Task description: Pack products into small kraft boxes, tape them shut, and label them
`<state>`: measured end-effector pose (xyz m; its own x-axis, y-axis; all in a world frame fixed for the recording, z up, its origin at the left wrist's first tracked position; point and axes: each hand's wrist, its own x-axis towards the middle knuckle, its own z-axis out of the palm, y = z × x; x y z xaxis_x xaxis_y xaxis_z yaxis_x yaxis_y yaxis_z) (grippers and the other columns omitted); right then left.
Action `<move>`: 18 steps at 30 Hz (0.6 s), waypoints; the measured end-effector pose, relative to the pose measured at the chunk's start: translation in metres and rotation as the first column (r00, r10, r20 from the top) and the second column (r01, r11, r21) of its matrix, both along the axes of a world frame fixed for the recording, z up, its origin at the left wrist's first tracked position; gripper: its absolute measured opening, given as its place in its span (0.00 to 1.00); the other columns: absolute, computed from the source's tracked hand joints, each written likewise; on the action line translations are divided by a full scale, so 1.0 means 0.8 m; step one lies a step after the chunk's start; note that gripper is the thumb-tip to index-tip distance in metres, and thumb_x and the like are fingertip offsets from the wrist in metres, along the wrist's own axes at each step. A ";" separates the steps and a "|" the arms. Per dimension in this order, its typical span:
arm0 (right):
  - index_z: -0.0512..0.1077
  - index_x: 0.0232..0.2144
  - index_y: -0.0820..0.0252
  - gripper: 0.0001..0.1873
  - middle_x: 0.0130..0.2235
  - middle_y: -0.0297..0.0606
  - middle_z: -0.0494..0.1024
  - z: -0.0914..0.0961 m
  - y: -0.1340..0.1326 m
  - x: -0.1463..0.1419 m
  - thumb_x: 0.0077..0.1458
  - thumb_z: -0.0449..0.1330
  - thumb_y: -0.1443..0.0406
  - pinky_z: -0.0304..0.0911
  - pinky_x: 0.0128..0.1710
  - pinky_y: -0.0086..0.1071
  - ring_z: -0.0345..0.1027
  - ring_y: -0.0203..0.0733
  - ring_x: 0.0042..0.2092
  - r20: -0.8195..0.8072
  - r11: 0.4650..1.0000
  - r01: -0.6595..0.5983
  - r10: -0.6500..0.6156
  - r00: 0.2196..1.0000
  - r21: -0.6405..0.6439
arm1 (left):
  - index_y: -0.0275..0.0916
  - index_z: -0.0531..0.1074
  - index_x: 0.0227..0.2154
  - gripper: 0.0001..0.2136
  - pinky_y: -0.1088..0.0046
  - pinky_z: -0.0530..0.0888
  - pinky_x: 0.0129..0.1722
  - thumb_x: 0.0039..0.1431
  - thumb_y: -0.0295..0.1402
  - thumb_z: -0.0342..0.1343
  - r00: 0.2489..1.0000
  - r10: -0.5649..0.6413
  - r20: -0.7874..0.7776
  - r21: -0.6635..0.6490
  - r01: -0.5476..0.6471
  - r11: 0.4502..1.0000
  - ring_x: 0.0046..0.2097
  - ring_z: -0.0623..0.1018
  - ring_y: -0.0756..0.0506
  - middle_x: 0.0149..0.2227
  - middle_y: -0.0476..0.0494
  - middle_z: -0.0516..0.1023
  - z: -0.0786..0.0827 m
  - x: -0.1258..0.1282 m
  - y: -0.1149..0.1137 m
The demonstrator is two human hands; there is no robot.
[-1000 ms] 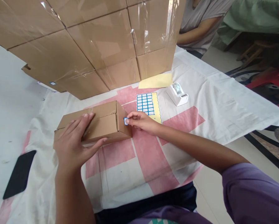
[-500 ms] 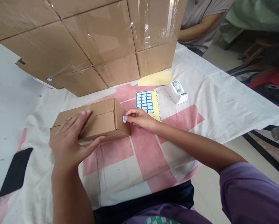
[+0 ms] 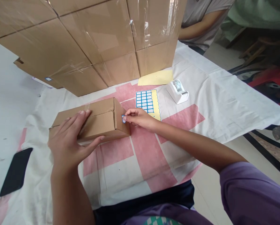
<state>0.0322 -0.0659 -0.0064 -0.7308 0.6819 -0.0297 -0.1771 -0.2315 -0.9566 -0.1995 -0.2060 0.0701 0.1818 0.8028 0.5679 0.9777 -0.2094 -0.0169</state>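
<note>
A closed cardboard box [image 3: 100,120] lies on the cloth in front of me. My left hand [image 3: 68,137] holds it at the left, fingers spread across the top and the thumb along the near side. Between the thumb and fingertips of my right hand [image 3: 140,118] is a small blue-edged white label sticker [image 3: 123,118]. It is at the box's right end face; whether it is stuck down there I cannot tell. Behind my right hand lies a sheet of blue-edged label stickers [image 3: 144,99], its right strip bare yellow backing.
Large taped cardboard boxes [image 3: 97,37] are stacked at the back. A white tape dispenser [image 3: 178,92] stands right of the sheet, near a yellow paper [image 3: 156,78]. A black phone-like slab [image 3: 16,172] lies at left. Another person's arm [image 3: 203,26] shows at the back right.
My right hand has moved very slightly left with the sticker, closer against the box's end face. My left hand stays on the box. The view has shifted a little.
</note>
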 end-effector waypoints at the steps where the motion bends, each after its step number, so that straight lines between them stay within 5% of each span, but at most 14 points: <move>1: 0.73 0.29 0.60 0.19 0.27 0.28 0.72 0.000 0.001 0.000 0.50 0.73 0.53 0.44 0.19 0.25 0.52 0.27 0.22 0.011 1.000 -0.007 0.007 1.000 -0.005 | 0.39 0.67 0.66 0.37 0.51 0.75 0.59 0.56 0.48 0.67 1.000 -0.001 0.002 -0.003 0.001 1.000 0.58 0.80 0.32 0.59 0.34 0.79 0.000 0.000 0.000; 9: 0.56 0.26 0.54 0.30 0.19 0.18 0.53 -0.001 0.008 0.002 0.47 0.75 0.52 0.36 0.18 0.25 0.41 0.27 0.19 0.083 0.987 -0.073 0.085 0.993 -0.144 | 0.39 0.67 0.66 0.37 0.55 0.74 0.58 0.55 0.48 0.67 1.000 -0.013 0.017 0.011 0.013 1.000 0.58 0.80 0.32 0.59 0.33 0.79 0.000 0.000 0.001; 13: 0.63 0.29 0.57 0.19 0.25 0.25 0.62 0.008 0.005 0.004 0.59 0.66 0.54 0.49 0.26 0.27 0.53 0.31 0.25 0.036 0.977 -0.111 0.106 0.994 0.181 | 0.40 0.67 0.66 0.38 0.56 0.74 0.57 0.55 0.48 0.68 1.000 -0.012 0.006 0.021 0.012 1.000 0.57 0.80 0.32 0.58 0.34 0.80 -0.001 0.000 0.001; 16: 0.63 0.30 0.57 0.13 0.29 0.29 0.65 0.016 0.001 0.012 0.64 0.59 0.59 0.54 0.33 0.30 0.57 0.34 0.31 0.066 0.865 -0.181 0.170 0.983 0.468 | 0.41 0.67 0.66 0.38 0.58 0.74 0.58 0.55 0.46 0.68 1.000 -0.020 0.002 0.023 0.020 1.000 0.58 0.80 0.33 0.59 0.35 0.79 -0.001 0.001 0.001; 18: 0.62 0.31 0.57 0.12 0.29 0.28 0.64 0.018 -0.001 0.018 0.65 0.56 0.60 0.53 0.33 0.30 0.56 0.35 0.31 0.121 0.809 -0.247 0.216 0.969 0.533 | 0.41 0.66 0.67 0.38 0.58 0.74 0.58 0.55 0.46 0.68 1.000 -0.027 -0.003 0.026 0.027 0.999 0.58 0.80 0.33 0.59 0.36 0.79 -0.001 0.001 0.001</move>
<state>0.0466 -0.0665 0.0081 -0.8770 0.4103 0.2501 -0.1309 0.2968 -0.9459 -0.1984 -0.2049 0.0695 0.2043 0.7826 0.5881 0.9717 -0.2348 -0.0250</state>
